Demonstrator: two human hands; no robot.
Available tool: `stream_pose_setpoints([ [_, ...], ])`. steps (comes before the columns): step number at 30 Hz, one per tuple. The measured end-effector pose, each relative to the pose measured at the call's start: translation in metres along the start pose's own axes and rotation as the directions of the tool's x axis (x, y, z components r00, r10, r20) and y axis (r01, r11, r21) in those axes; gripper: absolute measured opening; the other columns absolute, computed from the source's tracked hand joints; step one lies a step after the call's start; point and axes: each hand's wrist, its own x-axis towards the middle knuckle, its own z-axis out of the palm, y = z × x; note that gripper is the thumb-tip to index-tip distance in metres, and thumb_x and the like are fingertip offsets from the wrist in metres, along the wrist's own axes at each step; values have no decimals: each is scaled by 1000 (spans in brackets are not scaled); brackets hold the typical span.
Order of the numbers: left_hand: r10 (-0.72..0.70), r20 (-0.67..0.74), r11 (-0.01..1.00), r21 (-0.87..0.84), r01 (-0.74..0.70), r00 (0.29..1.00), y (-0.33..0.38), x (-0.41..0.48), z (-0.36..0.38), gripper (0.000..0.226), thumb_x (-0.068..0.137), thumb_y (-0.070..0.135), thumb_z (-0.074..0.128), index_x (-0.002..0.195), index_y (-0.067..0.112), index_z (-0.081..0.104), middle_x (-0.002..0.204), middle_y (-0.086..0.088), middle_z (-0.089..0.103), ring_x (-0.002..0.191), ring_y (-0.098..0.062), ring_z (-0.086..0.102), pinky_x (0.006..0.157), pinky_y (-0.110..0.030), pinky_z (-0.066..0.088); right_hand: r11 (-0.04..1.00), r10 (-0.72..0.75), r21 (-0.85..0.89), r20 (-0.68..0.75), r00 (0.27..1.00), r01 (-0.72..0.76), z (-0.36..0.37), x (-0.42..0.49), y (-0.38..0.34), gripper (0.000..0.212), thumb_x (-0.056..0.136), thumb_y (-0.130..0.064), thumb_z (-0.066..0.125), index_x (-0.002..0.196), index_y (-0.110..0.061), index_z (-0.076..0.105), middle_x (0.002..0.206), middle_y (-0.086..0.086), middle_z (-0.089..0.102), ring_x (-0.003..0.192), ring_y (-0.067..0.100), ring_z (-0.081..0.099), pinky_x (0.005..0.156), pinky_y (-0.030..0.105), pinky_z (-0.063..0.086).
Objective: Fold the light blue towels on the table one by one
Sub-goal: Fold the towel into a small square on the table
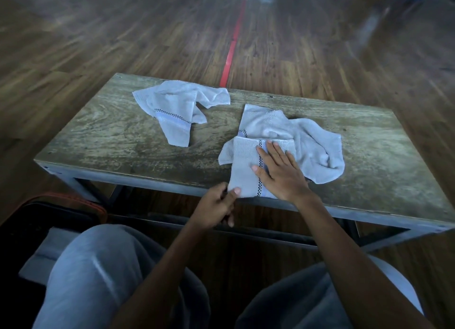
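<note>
A folded towel [243, 163] lies at the front edge of the bench [110, 136], right of middle. The right hand [278, 173] rests flat on it beside its checked stripe, grip apart, fingers straight. The left hand [216, 205] has its grip clamped on the towel's near left corner, thumb on top. A loose towel [317, 146] lies crumpled just behind and to the right, touching the folded one. A third towel [177, 104] lies rumpled at the far left, well apart.
</note>
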Motion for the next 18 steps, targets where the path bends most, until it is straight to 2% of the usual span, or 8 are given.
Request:
stream_pose_setpoints([
  [4, -80, -105, 997, -29, 77, 991, 2, 4, -2, 35, 97, 37, 45, 86, 5, 50, 46, 4, 45, 37, -18, 52, 42, -27, 41, 1000, -12, -16, 5, 1000, 12, 0, 2, 3, 62, 95, -58, 14, 150, -34, -2, 157, -8, -17, 141, 4, -23, 116, 31, -13],
  [6, -74, -207, 995, 52, 87, 976, 4, 4, 4, 39, 95, 41, 49, 80, 6, 53, 49, 1, 51, 38, -17, 55, 41, -25, 44, 999, -45, -3, 0, 999, 45, 1, 2, 4, 62, 96, -57, 16, 150, -34, -1, 158, -8, -15, 142, 5, -21, 117, 32, -12],
  [8, -62, -323, 983, 146, 114, 944, 5, 3, 9, 37, 93, 45, 51, 81, 10, 54, 58, -1, 59, 41, -15, 59, 40, -21, 42, 989, -98, 104, -38, 994, 102, -3, -2, 5, 61, 97, -52, 25, 151, -30, 6, 159, -5, -6, 144, 5, -15, 119, 34, -7],
  [10, -28, -444, 971, 201, 130, 896, 7, 2, 11, 34, 90, 49, 54, 86, 16, 52, 71, -3, 65, 48, -13, 63, 42, -21, 44, 949, -73, 295, -136, 988, 110, -9, -11, 8, 57, 98, -42, 36, 150, -25, 19, 159, -1, 12, 146, 8, -1, 121, 36, 4],
  [13, 116, -584, 966, 255, 46, 803, 18, 3, 14, 28, 90, 47, 55, 86, 19, 52, 78, 5, 62, 69, -11, 62, 60, -31, 51, 883, 104, 468, -288, 952, 46, -16, -32, 21, 45, 97, -36, 43, 141, -24, 38, 144, 3, 41, 137, 16, 31, 113, 36, 26],
  [15, 325, -536, 912, 396, -109, 779, 30, 12, 19, 22, 92, 38, 54, 87, 17, 52, 72, 7, 58, 69, -11, 57, 64, -32, 49, 874, 223, 486, -384, 896, -10, -19, -46, 30, 34, 94, -36, 46, 124, -21, 53, 124, 1, 57, 119, 16, 49, 101, 36, 40],
  [17, 487, -321, 784, 570, -245, 813, 41, 27, 24, 20, 94, 36, 50, 93, 16, 54, 80, 2, 59, 75, -14, 58, 68, -33, 49, 810, 376, 580, -403, 835, -85, -20, -61, 33, 23, 90, -34, 51, 103, -17, 61, 103, -1, 63, 98, 15, 59, 86, 34, 48],
  [18, 510, -181, 691, 668, -276, 841, 44, 37, 27, 24, 94, 37, 47, 99, 15, 56, 91, 0, 61, 85, -16, 59, 75, -35, 49, 753, 449, 644, -351, 822, -137, -17, -68, 33, 19, 90, -31, 54, 98, -15, 61, 94, -1, 63, 89, 14, 60, 78, 33, 48],
])
